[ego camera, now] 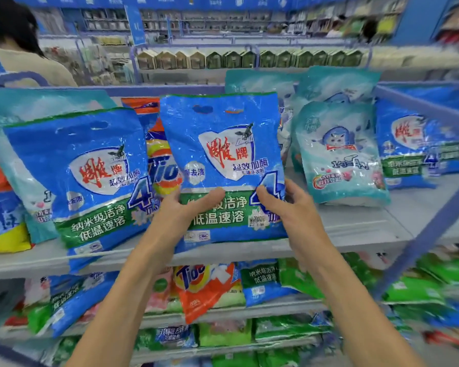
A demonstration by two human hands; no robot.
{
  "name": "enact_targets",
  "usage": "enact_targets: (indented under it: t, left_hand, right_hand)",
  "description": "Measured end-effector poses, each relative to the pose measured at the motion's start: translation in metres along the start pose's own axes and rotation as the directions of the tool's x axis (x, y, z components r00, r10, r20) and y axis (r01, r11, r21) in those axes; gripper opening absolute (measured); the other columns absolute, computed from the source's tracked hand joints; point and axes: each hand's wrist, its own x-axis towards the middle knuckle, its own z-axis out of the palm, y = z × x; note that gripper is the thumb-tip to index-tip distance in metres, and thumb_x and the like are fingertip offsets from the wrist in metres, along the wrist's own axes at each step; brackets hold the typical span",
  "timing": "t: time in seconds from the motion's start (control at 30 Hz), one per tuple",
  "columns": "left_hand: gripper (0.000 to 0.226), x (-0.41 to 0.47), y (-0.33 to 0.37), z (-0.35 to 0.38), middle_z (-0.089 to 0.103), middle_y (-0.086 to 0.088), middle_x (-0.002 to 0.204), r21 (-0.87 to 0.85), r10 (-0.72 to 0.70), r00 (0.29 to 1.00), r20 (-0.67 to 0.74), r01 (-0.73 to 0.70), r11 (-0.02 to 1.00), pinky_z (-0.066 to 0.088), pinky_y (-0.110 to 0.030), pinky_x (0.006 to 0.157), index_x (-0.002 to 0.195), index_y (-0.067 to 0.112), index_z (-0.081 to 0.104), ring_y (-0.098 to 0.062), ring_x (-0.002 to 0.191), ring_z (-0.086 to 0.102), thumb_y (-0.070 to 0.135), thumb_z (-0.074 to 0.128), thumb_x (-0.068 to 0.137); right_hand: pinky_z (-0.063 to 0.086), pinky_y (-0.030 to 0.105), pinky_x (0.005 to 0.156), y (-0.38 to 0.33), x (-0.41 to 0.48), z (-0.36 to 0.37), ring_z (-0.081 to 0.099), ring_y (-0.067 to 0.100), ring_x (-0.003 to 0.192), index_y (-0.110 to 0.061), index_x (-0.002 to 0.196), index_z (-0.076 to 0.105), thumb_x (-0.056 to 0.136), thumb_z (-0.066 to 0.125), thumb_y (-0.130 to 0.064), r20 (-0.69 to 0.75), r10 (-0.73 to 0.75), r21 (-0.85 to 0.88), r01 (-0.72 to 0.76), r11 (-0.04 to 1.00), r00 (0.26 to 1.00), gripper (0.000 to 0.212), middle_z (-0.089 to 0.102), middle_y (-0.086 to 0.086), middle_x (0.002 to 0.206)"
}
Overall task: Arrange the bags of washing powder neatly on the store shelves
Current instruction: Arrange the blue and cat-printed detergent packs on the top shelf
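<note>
Left hand [182,207] grips blue bag [223,144] | right hand [284,205] grips same bag

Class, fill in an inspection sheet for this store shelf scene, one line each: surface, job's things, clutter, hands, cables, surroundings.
Surface: grey top shelf, with a bare patch at the right.
Job's things: held blue bag upright at the shelf's front; second blue bag leaning at left; orange Tide bag behind them; teal bag standing at right.
Clutter: nothing seen.
Hands: left hand and right hand both grip the held blue bag's lower part.
Cables: nothing seen.
Surroundings: lower shelf stocked with mixed bags; a person at far left.
</note>
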Motion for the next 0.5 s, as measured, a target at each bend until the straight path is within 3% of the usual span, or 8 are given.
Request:
enact_targets:
  t: [0.07,0.1,0.17,0.27,0.33,0.4,0.5]
  left_hand:
    - [0.057,-0.008,0.006,0.015,0.08,0.007,0.094,-0.017,-0.006,0.999,0.047,0.007,1.0,0.059,-0.043,0.087,0.107,0.027,0.068,-0.016,0.085,0.077,0.05,0.092,0.061]
    - [0.052,-0.012,0.006,0.024,0.08,-0.002,0.095,-0.043,0.005,0.998,0.057,-0.002,0.999,0.06,-0.046,0.084,0.106,0.022,0.07,-0.023,0.082,0.078,0.044,0.091,0.063]
    - [0.029,-0.022,0.005,0.051,0.079,-0.011,0.091,-0.131,0.015,0.999,0.046,-0.009,0.991,0.063,-0.043,0.072,0.091,0.02,0.075,-0.026,0.072,0.077,0.033,0.084,0.067]
    - [0.006,-0.041,0.003,0.106,0.079,-0.011,0.083,-0.253,-0.011,0.998,0.066,0.027,0.967,0.063,-0.037,0.06,0.076,0.023,0.08,-0.023,0.066,0.075,0.028,0.077,0.075]
    - [0.02,-0.052,0.002,0.144,0.079,-0.01,0.084,-0.298,-0.048,0.996,0.081,0.07,0.952,0.063,-0.039,0.061,0.089,0.018,0.079,-0.023,0.068,0.076,0.035,0.074,0.079]
    - [0.045,-0.062,0.003,0.182,0.079,-0.014,0.095,-0.316,-0.1,0.988,0.119,0.133,0.939,0.062,-0.052,0.077,0.101,0.016,0.078,-0.032,0.082,0.077,0.051,0.072,0.074]
    - [0.062,-0.079,0.009,0.238,0.078,-0.015,0.103,-0.316,-0.12,0.975,0.188,0.176,0.932,0.056,-0.061,0.091,0.107,0.019,0.077,-0.036,0.095,0.075,0.067,0.064,0.071]
  right_hand:
    - [0.063,0.039,0.079,-0.008,-0.018,-0.018,0.076,0.018,0.084,-0.02,0.103,0.073,0.077,0.08,-0.028,-0.007,0.021,-0.001,-0.021,1.0,1.0,0.028,0.08,0.002,0.098]
    - [0.062,0.042,0.082,-0.012,-0.027,-0.028,0.076,0.019,0.084,-0.02,0.102,0.074,0.07,0.083,-0.034,-0.018,0.045,-0.005,-0.046,0.999,0.999,0.037,0.08,0.003,0.097]
    - [0.06,0.048,0.086,-0.016,-0.046,-0.053,0.074,0.021,0.084,-0.019,0.095,0.076,0.064,0.092,-0.043,-0.031,0.093,-0.043,-0.095,0.995,0.995,0.043,0.08,0.006,0.095]
    - [0.053,0.055,0.098,-0.025,-0.071,-0.098,0.072,0.023,0.089,-0.024,0.088,0.081,0.059,0.088,-0.055,-0.072,0.141,-0.118,-0.148,0.982,0.987,0.043,0.079,0.005,0.094]
    - [0.052,0.057,0.102,-0.031,-0.089,-0.132,0.075,0.028,0.097,-0.024,0.091,0.082,0.055,0.092,-0.055,-0.147,0.153,-0.098,-0.168,0.981,0.977,0.048,0.08,0.005,0.097]
    - [0.052,0.055,0.104,-0.038,-0.107,-0.166,0.074,0.03,0.102,-0.018,0.101,0.079,0.057,0.094,-0.049,-0.205,0.171,-0.051,-0.185,0.981,0.964,0.056,0.08,0.006,0.101]
    - [0.061,0.044,0.089,-0.049,-0.134,-0.217,0.077,0.023,0.086,-0.015,0.103,0.077,0.073,0.087,-0.025,-0.268,0.208,0.033,-0.207,0.978,0.941,0.033,0.08,0.006,0.095]
